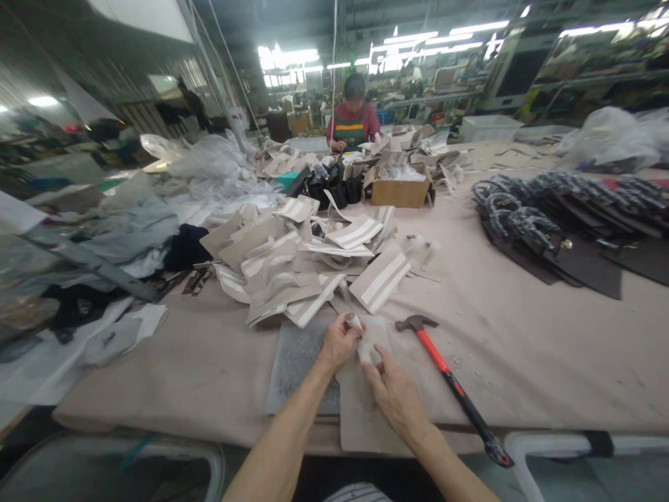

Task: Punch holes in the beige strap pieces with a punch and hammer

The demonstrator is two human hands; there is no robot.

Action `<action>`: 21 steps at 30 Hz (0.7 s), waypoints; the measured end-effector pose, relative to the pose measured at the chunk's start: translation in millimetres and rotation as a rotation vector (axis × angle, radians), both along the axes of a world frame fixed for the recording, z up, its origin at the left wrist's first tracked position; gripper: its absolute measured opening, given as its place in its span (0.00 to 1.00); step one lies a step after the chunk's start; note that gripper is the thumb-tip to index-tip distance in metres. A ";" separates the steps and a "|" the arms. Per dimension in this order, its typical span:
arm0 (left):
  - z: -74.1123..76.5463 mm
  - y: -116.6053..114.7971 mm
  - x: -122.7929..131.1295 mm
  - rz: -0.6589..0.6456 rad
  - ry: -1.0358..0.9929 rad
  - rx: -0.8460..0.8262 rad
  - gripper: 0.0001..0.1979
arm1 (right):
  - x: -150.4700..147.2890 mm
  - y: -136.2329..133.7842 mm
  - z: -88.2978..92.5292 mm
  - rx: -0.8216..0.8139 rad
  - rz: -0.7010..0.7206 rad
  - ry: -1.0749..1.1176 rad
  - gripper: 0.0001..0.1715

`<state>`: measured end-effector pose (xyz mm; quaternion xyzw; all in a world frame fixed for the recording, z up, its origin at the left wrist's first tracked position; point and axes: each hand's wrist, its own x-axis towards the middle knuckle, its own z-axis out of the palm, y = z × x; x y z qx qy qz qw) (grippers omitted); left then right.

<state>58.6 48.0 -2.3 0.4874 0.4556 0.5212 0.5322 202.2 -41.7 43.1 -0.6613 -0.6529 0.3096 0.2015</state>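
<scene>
My left hand (339, 343) is closed, pinching a small whitish cylinder-shaped piece (354, 321) with a grey round end. Just below it, a strip wrapped in whitish plastic (366, 351) runs toward my right hand (394, 390), whose thumb and fingers are curled around its lower part. Under both hands lies a flat beige panel (360, 418), reaching over the table's front edge. Beneath that panel is a grey, scuffed board (297, 362). A claw hammer (444, 369) with a red and black handle rests to the right, its head pointing away from me.
Beige panels with white stripes (313, 258) are heaped ahead. Behind them stand black items (329, 185) and a cardboard box (400, 192). Dark panels with wrapped handles (564, 237) lie right, clear plastic (209, 167) left. Another person (355, 118) sits across the table (502, 348).
</scene>
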 end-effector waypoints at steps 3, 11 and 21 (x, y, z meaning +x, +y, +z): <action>1.5 -1.2 -2.7 -0.002 0.006 0.000 0.11 | 36.5 7.6 -5.8 0.188 -0.111 -0.170 0.27; 4.7 -1.0 -2.4 -0.050 0.150 0.046 0.08 | 114.1 11.1 -16.1 0.025 -0.074 -0.710 0.12; 9.9 3.0 -6.8 -0.176 0.406 0.209 0.05 | 95.9 12.5 15.8 -0.422 -0.236 0.280 0.07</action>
